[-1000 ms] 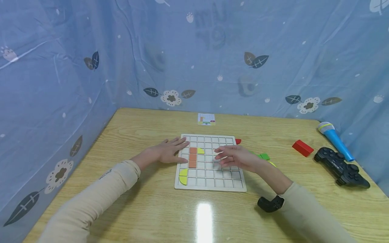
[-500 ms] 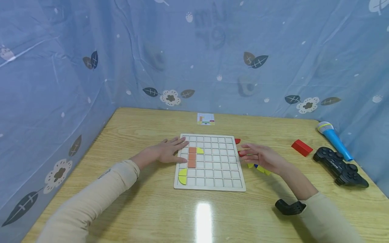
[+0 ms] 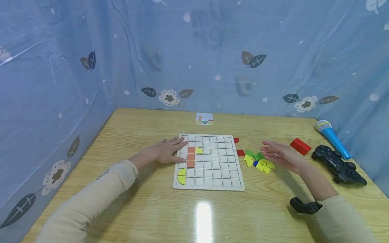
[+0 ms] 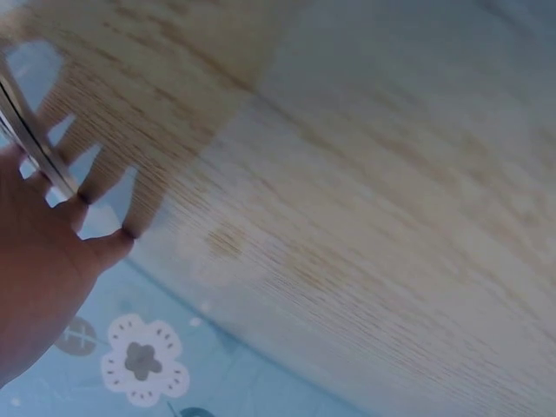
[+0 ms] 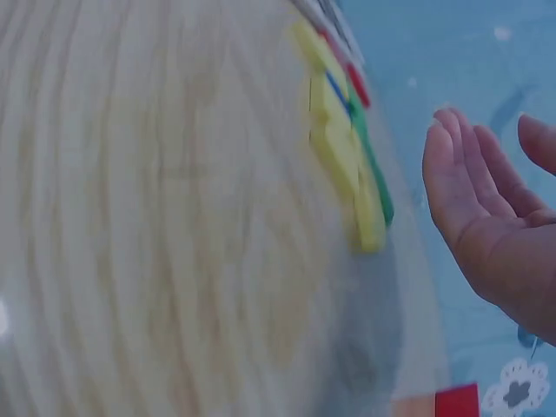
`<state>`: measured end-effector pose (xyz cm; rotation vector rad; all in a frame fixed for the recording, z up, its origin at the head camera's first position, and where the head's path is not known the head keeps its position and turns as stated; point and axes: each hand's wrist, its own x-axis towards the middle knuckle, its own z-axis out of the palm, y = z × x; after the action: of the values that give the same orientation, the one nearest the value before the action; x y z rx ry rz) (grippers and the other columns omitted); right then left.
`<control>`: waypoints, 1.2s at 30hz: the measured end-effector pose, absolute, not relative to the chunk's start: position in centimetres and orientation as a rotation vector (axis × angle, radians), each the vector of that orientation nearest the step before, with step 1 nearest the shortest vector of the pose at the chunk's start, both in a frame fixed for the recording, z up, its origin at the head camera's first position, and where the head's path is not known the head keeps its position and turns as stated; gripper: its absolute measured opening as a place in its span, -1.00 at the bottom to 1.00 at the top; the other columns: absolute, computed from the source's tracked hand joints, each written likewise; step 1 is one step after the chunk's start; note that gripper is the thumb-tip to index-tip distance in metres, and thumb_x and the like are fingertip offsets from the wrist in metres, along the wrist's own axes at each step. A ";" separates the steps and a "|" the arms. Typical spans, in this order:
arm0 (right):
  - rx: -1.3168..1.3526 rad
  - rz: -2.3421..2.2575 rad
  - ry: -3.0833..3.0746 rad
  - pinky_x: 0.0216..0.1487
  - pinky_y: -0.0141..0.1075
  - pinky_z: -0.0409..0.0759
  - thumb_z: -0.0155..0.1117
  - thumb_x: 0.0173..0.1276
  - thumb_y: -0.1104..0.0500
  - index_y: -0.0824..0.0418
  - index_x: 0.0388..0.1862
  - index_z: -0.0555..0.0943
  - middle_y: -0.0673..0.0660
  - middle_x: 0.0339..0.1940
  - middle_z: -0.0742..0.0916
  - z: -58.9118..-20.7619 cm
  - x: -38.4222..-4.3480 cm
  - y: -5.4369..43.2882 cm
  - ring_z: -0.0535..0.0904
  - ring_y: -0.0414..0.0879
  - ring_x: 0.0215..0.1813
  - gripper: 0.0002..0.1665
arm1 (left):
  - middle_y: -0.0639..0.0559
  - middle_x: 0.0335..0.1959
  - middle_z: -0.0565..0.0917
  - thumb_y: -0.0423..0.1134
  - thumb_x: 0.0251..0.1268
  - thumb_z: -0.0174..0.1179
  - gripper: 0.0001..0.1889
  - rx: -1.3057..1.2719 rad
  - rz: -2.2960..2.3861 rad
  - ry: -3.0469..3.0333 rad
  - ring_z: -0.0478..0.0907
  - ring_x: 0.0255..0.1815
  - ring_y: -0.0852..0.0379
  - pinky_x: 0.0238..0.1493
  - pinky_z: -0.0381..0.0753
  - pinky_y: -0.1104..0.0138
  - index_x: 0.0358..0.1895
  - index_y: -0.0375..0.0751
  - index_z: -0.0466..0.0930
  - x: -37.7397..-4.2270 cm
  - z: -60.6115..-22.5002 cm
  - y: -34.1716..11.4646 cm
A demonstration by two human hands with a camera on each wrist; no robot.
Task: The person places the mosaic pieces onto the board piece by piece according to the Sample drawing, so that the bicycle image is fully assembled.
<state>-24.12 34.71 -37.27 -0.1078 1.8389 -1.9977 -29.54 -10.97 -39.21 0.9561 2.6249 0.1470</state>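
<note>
A white gridded board [image 3: 209,188] lies mid-table. It carries an orange strip [image 3: 191,157] of square pieces, one yellow quarter-circle [image 3: 199,150] beside that, and two yellow pieces [image 3: 181,180] at its lower left. My left hand [image 3: 165,151] rests on the board's left edge, fingers spread and straight; the left wrist view shows its fingers at the board's thin side [image 4: 39,143]. My right hand [image 3: 282,156], holding nothing, hovers just right of a loose cluster: several yellow pieces [image 3: 266,169], green ones [image 3: 249,153], a blue one [image 3: 256,164]. Its fingers are loosely extended.
Red pieces [image 3: 240,153] lie along the board's right side. A small printed card [image 3: 204,118] sits behind the board. Farther right are a red block [image 3: 300,146], a black game controller [image 3: 337,165] and a blue microphone [image 3: 332,138]. A blue curtain [image 3: 218,60] borders the table.
My right hand has moved right, from over the board to beyond its right side, uncovering the loose pieces there. The left hand has stayed on the board's edge.
</note>
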 end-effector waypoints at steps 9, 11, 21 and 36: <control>-0.153 -1.822 2.119 0.02 -0.36 0.56 0.01 0.52 0.22 0.58 0.39 0.03 -0.02 -0.03 0.65 -38.5 -23.4 37.5 0.62 -0.21 -0.01 -0.33 | 0.04 0.55 -0.27 0.42 0.30 -0.19 -0.10 0.952 0.142 2.619 -0.34 0.51 -0.06 0.39 -0.25 -0.15 0.55 0.07 -0.26 -29.5 -39.1 -11.0; -0.187 -1.709 2.245 0.00 -0.40 0.56 0.08 0.48 0.22 0.55 0.38 0.10 0.06 0.02 0.64 -38.8 -23.1 37.8 0.60 -0.27 -0.02 -0.34 | 0.04 0.55 -0.28 0.42 0.30 -0.19 -0.10 0.952 0.140 2.621 -0.34 0.51 -0.07 0.39 -0.25 -0.15 0.55 0.07 -0.26 -29.6 -39.1 -11.0; -0.492 -1.292 2.641 -0.11 -0.45 0.56 0.35 0.24 0.32 0.47 0.22 0.42 0.32 -0.02 0.61 -39.6 -22.7 37.3 0.56 -0.14 -0.08 -0.41 | 0.05 0.55 -0.28 0.43 0.29 -0.19 -0.10 0.948 0.141 2.620 -0.33 0.51 -0.07 0.38 -0.26 -0.15 0.55 0.07 -0.25 -29.7 -39.2 -10.9; -0.486 -1.128 2.753 -0.35 -0.39 0.49 0.35 0.24 0.32 0.45 0.19 0.46 0.16 -0.24 0.57 -39.4 -22.9 36.7 0.47 -0.11 -0.27 -0.45 | 0.04 0.55 -0.27 0.42 0.30 -0.19 -0.10 0.954 0.145 2.622 -0.32 0.51 -0.07 0.38 -0.25 -0.16 0.55 0.06 -0.24 -29.6 -39.2 -10.9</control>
<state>-22.87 36.73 -39.40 -0.4858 2.7527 -1.1284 -29.60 -10.92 -39.16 0.9539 2.6223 0.1448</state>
